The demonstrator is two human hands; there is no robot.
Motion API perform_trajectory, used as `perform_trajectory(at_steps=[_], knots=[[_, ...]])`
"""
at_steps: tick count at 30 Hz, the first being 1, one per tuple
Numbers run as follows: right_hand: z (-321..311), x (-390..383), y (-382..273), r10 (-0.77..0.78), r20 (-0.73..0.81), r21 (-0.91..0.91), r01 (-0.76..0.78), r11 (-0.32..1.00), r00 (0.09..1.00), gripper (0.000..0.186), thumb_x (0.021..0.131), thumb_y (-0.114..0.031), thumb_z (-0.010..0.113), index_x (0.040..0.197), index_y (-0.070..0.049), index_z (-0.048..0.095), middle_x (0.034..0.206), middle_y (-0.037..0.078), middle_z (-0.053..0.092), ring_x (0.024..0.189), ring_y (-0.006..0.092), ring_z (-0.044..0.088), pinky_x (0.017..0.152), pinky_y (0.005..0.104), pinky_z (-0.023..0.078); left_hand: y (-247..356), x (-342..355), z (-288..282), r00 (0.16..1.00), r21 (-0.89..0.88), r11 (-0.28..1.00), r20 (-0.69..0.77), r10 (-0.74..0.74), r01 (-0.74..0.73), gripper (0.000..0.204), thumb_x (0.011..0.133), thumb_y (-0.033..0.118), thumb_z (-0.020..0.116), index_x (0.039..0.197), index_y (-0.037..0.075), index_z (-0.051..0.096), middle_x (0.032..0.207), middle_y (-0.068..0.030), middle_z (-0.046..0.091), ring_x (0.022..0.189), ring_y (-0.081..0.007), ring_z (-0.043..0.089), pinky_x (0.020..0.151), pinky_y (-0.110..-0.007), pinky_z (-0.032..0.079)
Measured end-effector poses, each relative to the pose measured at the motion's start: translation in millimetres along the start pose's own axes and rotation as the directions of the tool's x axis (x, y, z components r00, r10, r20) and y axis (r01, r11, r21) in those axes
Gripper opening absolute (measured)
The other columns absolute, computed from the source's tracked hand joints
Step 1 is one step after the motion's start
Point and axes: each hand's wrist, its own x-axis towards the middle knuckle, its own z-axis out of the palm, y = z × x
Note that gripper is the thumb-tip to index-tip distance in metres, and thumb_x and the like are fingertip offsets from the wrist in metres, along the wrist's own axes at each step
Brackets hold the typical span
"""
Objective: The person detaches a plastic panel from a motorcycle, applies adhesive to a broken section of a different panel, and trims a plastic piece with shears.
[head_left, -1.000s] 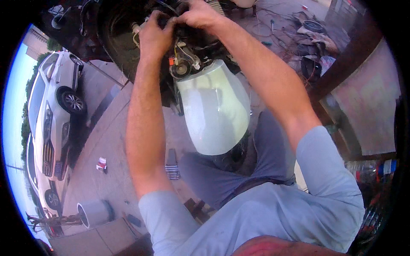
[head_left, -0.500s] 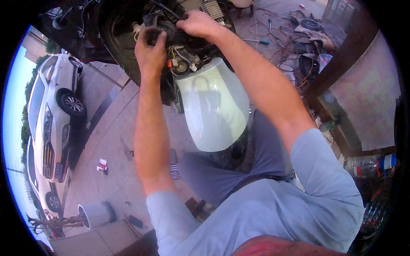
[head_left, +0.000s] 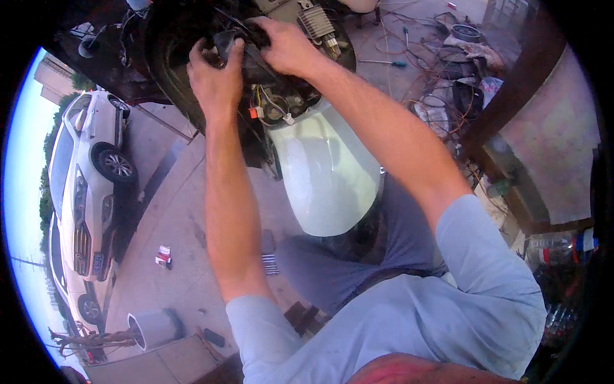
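Both hands work inside the dark, opened front of a scooter (head_left: pixel 173 73), above its glossy white front fender (head_left: pixel 329 179). My left hand (head_left: pixel 217 80) is curled, thumb and fingers closed about a dark piece (head_left: pixel 224 43) whose kind I cannot make out. Close beside it, my right hand (head_left: pixel 284 48) grips black cables (head_left: pixel 240 25), its fingertips partly hidden among them. Below the hands, loose wires (head_left: pixel 272 99) with an orange connector (head_left: pixel 256 112) and a white connector (head_left: pixel 288 119) lie at the fender's top. A finned metal part (head_left: pixel 316 23) sits to the right of my right hand.
White cars (head_left: pixel 80 185) are parked at the left. On the paving lie a small red-and-white pack (head_left: pixel 164 256) and a toppled pot (head_left: pixel 153 329). A screwdriver (head_left: pixel 384 63), cords and rags (head_left: pixel 476 57) lie at the right, near a brown post (head_left: pixel 511 83).
Both hands have shifted slightly left within the scooter front, the right hand closer to the left. The view has moved a little, so the fender and cars appear lower and farther right.
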Motion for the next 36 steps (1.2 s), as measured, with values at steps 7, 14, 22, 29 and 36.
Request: perform_trajectory(at_steps=[7,14,22,29,36], knots=[[-17.4,35.0,-40.7,-0.148,-0.093,-0.292,0.115,0.949,0.985,0.058,0.076,-0.009,0.065,0.132,-0.003,0.052,0.11,0.022,0.063,0.095,0.0385,0.066,0.077,0.0474,0.056,0.6,12.9,7.4,0.976,0.282,0.952,0.207,0.06,-0.119,0.054,0.08,0.029,0.073,0.125,0.004,0.058,0.11,-0.0254,0.067,0.102,-0.0417,0.064,0.087,-0.048,0.052],[23.1,99.0,27.7,-0.046,0.141,-0.327,0.09,0.941,0.989,0.063,0.071,-0.014,0.069,0.132,-0.012,0.053,0.094,0.02,0.07,0.091,0.0395,0.069,0.078,0.0502,0.056,1.8,7.4,7.1,0.981,0.087,0.99,0.151,-0.122,0.109,0.053,0.08,0.025,0.071,0.127,0.006,0.055,0.114,-0.0254,0.066,0.107,-0.0405,0.063,0.093,-0.043,0.049],[22.2,103.5,-1.2,-0.097,-0.102,-0.043,0.093,0.995,0.99,0.051,0.075,-0.009,0.057,0.124,0.005,0.059,0.115,0.031,0.063,0.11,0.0451,0.059,0.092,0.047,0.05,-23.6,-2.2,6.1,0.96,-0.628,0.727,0.206,-0.189,0.278,0.046,0.082,-0.003,0.063,0.126,0.003,0.052,0.118,-0.0127,0.062,0.107,-0.0219,0.06,0.09,-0.032,0.049],[13.1,112.0,22.9,-0.025,0.164,0.11,0.007,0.994,0.986,0.033,0.067,-0.011,0.062,0.097,0.001,0.071,0.096,0.026,0.069,0.098,0.0416,0.065,0.084,0.0447,0.052,7.3,-4.2,6.5,0.984,-0.67,0.728,0.173,-0.04,0.147,0.046,0.085,-0.004,0.059,0.13,0.002,0.051,0.116,-0.0123,0.063,0.105,-0.0211,0.061,0.09,-0.031,0.048],[20.5,99.9,-6.6,-0.041,-0.089,-0.045,0.037,0.998,0.995,0.051,0.075,-0.004,0.059,0.125,0.006,0.058,0.109,0.03,0.065,0.1,0.0429,0.064,0.086,0.0477,0.052,-2.8,-16.0,6.2,0.985,-0.466,0.868,0.077,-0.156,0.174,0.042,0.085,0.004,0.065,0.125,-0.003,0.054,0.116,-0.015,0.064,0.106,-0.022,0.061,0.094,-0.032,0.046]])
